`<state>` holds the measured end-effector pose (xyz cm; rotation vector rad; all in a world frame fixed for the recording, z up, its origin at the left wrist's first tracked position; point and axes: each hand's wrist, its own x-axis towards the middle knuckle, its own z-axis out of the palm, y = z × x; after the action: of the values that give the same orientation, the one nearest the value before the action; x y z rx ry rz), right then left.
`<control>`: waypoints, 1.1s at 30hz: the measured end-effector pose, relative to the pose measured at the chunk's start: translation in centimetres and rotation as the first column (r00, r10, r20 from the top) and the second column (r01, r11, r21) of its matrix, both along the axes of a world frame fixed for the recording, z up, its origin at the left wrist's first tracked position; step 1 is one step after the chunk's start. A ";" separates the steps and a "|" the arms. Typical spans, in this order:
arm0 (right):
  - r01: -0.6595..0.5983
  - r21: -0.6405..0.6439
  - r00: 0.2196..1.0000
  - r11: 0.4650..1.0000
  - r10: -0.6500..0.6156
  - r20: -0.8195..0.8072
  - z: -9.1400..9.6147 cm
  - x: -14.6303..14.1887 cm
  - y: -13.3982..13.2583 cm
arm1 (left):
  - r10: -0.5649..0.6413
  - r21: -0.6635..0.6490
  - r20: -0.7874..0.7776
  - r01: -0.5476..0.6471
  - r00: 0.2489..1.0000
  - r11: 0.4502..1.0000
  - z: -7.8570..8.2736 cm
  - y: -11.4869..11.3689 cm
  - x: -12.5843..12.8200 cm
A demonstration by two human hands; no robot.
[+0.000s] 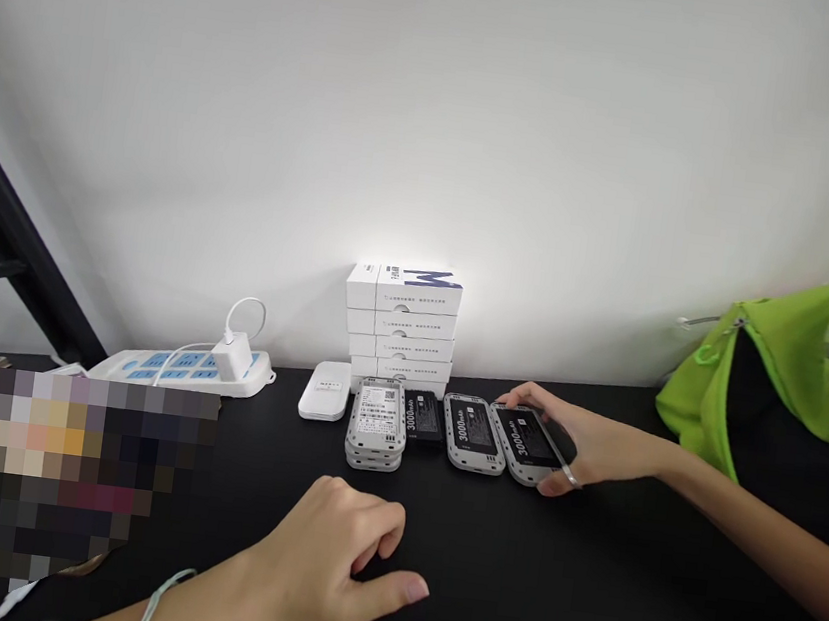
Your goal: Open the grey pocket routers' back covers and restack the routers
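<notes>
My right hand (583, 450) reaches in from the right and grips the rightmost of the grey devices with a black 3000 mAh battery (528, 443), fingers curled round its far and near edges. Beside it lies a second such device (473, 433), then a loose black battery (424, 416) and a small stack of grey devices (377, 425) with white labels up. My left hand (339, 558) rests on the black table (576, 592) in front of them, fingers loosely curled, thumb out, holding nothing.
A stack of white boxes (401, 329) stands against the wall behind the devices, with a white cover (325, 390) beside it. A white power strip with a plugged charger (185, 363) lies at left. A green bag (791, 377) sits at right. A blurred patch covers the left foreground.
</notes>
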<state>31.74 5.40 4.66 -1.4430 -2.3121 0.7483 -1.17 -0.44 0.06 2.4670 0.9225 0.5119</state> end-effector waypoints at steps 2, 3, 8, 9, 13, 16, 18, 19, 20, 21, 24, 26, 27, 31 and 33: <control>-0.045 -0.066 0.999 0.997 0.046 0.009 -0.3 0.2 0.2 | -0.001 0.002 -0.004 0.001 1.000 1.000 0.0 0.0 0.0; -0.067 -0.094 0.998 0.993 0.069 0.010 -0.4 0.3 0.3 | 0.000 0.002 -0.007 0.000 1.000 1.000 0.0 0.0 0.0; -0.005 -0.037 1.000 0.999 0.006 0.023 -0.4 -0.9 0.1 | 0.009 -0.003 -0.011 -0.009 1.000 1.000 0.1 -0.2 0.0; 0.018 0.042 1.000 0.999 -0.018 0.015 -0.3 -1.7 -0.1 | 0.008 -0.003 -0.011 -0.008 1.000 1.000 0.2 -0.1 0.0; -0.086 0.218 0.996 0.972 0.086 0.012 0.5 -6.2 -0.5 | 0.010 0.015 -0.015 -0.010 1.000 1.000 0.2 0.0 0.0; -0.209 0.169 0.978 0.963 0.210 0.012 0.8 -9.5 0.2 | 0.014 0.020 -0.015 -0.014 1.000 1.000 0.2 0.0 0.0; -0.259 0.138 0.966 0.956 0.259 0.023 0.9 -11.3 0.9 | 0.014 0.018 -0.014 -0.014 1.000 1.000 0.2 -0.1 0.0; -0.276 0.128 0.961 0.953 0.273 0.038 0.9 -12.1 1.2 | 0.015 0.018 -0.015 -0.015 1.000 1.000 0.2 -0.1 0.0; -0.286 0.130 0.958 0.949 0.281 0.059 0.9 -12.7 1.4 | 0.014 0.016 -0.016 -0.013 1.000 1.000 0.2 -0.1 0.0; -0.294 0.140 0.955 0.946 0.284 0.083 0.8 -13.2 1.6 | 0.014 0.017 -0.014 -0.013 1.000 1.000 0.2 -0.1 0.0; -0.294 0.171 0.952 0.940 0.273 0.135 0.6 -14.0 1.7 | 0.011 0.022 -0.010 -0.011 1.000 1.000 0.2 -0.1 -0.1; -0.272 0.136 0.958 0.953 0.254 0.137 0.4 -14.0 1.7 | 0.010 0.028 -0.008 -0.009 1.000 1.000 0.2 -0.1 -0.1; -0.257 0.110 0.962 0.960 0.244 0.125 0.4 -13.8 1.6 | 0.011 0.031 -0.009 -0.011 1.000 0.999 0.2 -0.1 -0.1; -0.192 0.087 0.981 0.977 0.190 0.036 0.4 -12.2 0.5 | 0.017 0.055 0.019 -0.018 1.000 0.998 0.0 -0.2 -0.1; -0.160 0.095 0.987 0.983 0.160 0.007 0.4 -11.0 -0.9 | 0.017 0.078 0.045 -0.021 0.999 0.997 -0.2 -0.2 0.0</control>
<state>20.75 4.50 5.04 -1.2279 -2.4495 0.6707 -1.21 -0.65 -0.10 2.5080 0.9251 0.6183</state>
